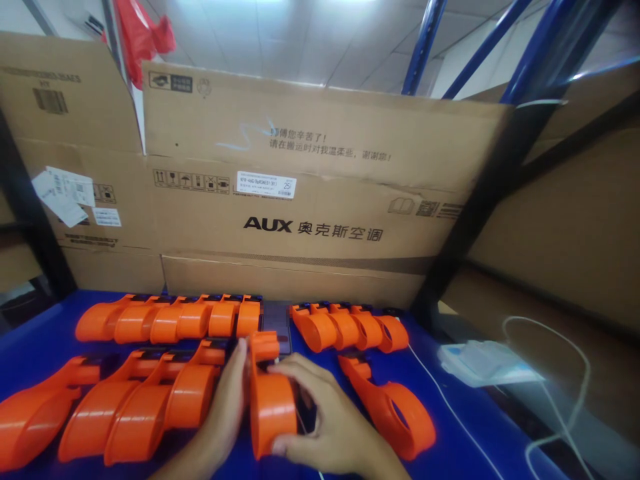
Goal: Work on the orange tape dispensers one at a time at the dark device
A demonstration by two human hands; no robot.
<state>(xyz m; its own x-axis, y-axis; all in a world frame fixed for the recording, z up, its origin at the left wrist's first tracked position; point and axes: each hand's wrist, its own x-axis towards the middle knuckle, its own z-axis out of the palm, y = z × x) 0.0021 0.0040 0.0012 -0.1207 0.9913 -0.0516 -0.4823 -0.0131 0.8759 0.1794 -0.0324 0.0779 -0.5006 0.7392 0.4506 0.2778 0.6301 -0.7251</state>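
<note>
Both hands are bare: no gloves, no rings, no watch or band in view. The left hand (227,407) shows slim, straight fingers and a bare wrist and forearm reaching to the bottom edge of the picture, with no sleeve over them. The right hand (327,420) shows short, trimmed nails, clear knuckles and a bare wrist, again with no cuff or sleeve.

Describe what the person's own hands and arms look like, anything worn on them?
Both hands are bare: no gloves, rings or watch show on the left hand or the right hand. The little of each wrist and forearm in view at the bottom edge is bare too, with no sleeve. Nails look short and plain.
</note>
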